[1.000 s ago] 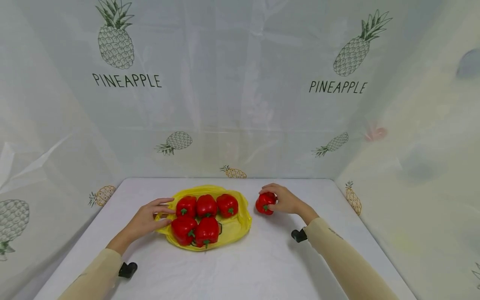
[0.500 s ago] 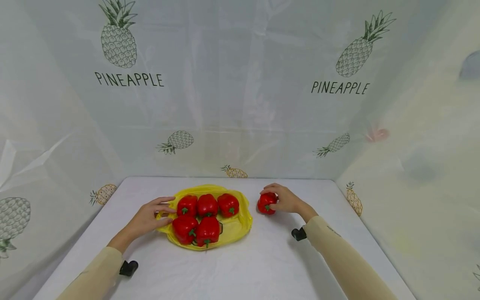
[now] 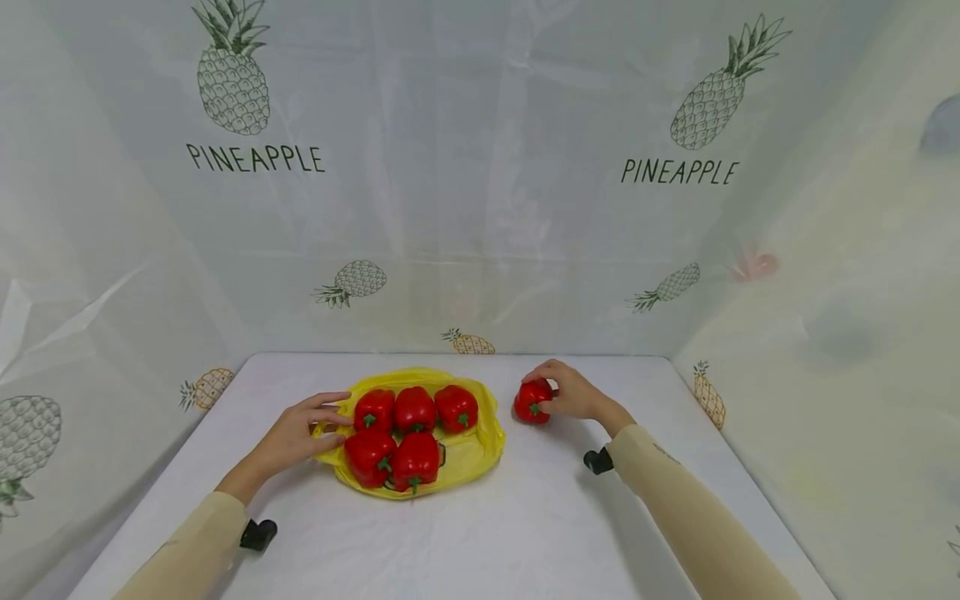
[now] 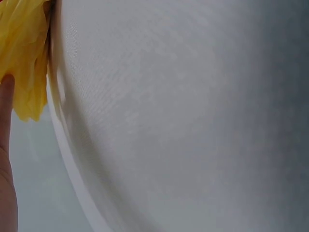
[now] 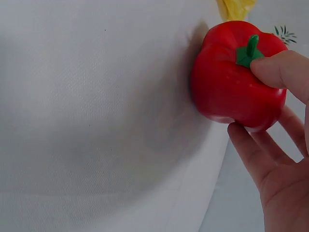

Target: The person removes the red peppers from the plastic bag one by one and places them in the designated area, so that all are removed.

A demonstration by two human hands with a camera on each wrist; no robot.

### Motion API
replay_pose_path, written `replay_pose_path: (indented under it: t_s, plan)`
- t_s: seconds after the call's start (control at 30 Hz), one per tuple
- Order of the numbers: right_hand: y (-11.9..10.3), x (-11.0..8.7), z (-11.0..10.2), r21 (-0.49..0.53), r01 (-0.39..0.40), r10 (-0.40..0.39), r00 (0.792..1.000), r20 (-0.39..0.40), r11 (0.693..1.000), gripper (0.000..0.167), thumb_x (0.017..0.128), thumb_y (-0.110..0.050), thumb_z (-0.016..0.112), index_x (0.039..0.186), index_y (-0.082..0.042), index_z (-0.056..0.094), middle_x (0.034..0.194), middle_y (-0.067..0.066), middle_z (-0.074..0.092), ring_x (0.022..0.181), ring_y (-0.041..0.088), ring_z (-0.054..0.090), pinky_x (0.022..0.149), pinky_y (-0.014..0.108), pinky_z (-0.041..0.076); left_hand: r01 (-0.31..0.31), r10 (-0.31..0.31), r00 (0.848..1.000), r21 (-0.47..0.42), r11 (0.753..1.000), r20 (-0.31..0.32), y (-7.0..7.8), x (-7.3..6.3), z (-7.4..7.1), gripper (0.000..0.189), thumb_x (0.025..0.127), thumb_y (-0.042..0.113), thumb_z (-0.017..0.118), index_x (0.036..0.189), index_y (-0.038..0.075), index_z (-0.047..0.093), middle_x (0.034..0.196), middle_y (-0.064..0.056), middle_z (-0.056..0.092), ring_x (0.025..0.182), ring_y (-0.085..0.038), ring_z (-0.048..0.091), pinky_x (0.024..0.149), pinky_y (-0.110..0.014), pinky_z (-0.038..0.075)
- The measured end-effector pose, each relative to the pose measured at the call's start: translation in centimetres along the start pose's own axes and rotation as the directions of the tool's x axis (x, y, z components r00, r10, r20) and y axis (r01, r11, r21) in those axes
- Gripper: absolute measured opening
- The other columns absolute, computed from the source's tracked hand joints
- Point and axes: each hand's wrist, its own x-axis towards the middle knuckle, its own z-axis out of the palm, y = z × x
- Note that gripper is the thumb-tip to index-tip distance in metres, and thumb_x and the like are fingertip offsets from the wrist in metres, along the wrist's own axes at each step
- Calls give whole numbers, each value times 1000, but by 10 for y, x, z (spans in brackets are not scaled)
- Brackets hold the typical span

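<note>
Toward the back right of the table, my right hand [image 3: 573, 395] holds a red bell pepper [image 3: 531, 402] with a green stem. In the right wrist view the thumb presses beside the stem of the pepper [image 5: 236, 87], and the fingers lie against its far side. A crinkled yellow plastic bag [image 3: 468, 462] lies spread out left of centre, with several red bell peppers [image 3: 414, 410] on it in two rows. At the bag's left edge rests my left hand [image 3: 296, 433], fingers spread and slightly bent. Its thumb [image 4: 6, 111] touches the yellow plastic in the left wrist view.
A white cloth covers the table [image 3: 465, 542]. Pale sheeting printed with pineapples [image 3: 232, 92] stands behind it and along both sides. Black wrist devices [image 3: 258, 535] show beneath the sleeves.
The pepper under my right hand has tilted slightly, and that hand has shifted up a little. The left hand, the bag and the peppers on it stay put.
</note>
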Motion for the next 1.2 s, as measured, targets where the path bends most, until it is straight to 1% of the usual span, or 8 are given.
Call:
replay_pose_path:
  t_s: [0.1,0.37,0.53,0.67,0.87,0.97,1.07,1.2]
  plan:
    - [2,1,-1,11,0,0,1000,6,1000,43,94,-3,76,135,-15,71,141,12,60,128,32,57,100,46,60,5,-5,1000,-2,1000,6,-1,0,0,23,89,13,86,112,20,84,153,-12,58,137,-41,57,102,-56,55]
    - [3,2,-6,41,8,-10,999,47,999,47,95,0,74,140,-11,67,146,11,61,133,34,56,102,47,58,-8,8,1000,-6,1000,-7,1,1,0,22,89,13,86,110,20,85,151,-16,59,137,-46,54,103,-60,53]
    - [3,3,-9,59,3,-7,998,65,998,48,95,1,74,140,-10,67,145,10,62,132,33,57,101,45,59,5,-5,1000,-16,1000,0,2,0,-2,21,90,16,86,111,22,85,152,-14,59,138,-45,54,103,-59,54]
    - [2,2,-10,49,19,-22,998,64,999,47,94,2,75,139,-9,67,143,11,63,130,34,59,100,45,59,13,-13,1000,-25,1000,6,3,0,-3,21,91,16,86,111,21,84,152,-15,58,138,-45,54,102,-58,54]
    - [0,-1,-11,39,6,-8,998,63,999,47,95,1,75,140,-9,67,148,13,60,135,37,55,102,50,58,17,-17,1000,-27,999,14,2,1,-1,22,91,15,85,112,21,84,153,-15,58,139,-45,53,103,-59,53]
    - [-1,0,-13,36,17,-20,997,69,999,48,95,-1,75,141,-9,66,150,14,59,137,37,54,103,53,57,23,-23,1000,-26,999,22,0,1,-2,23,91,15,85,113,21,84,154,-14,57,140,-45,52,104,-60,53]
    - [-2,-1,-14,24,36,-37,997,61,999,46,95,-3,75,140,-9,67,148,14,60,137,39,53,107,59,53,23,-22,999,-21,1000,25,-1,1,-3,23,91,16,85,113,21,84,154,-14,57,140,-44,52,103,-59,54]
    - [-7,-2,-16,1,31,-31,999,35,1000,46,94,-6,76,139,-10,67,146,11,62,138,40,52,111,65,47,23,-22,999,-24,999,23,0,2,-3,23,91,16,85,113,22,84,154,-13,58,139,-43,53,102,-57,55]
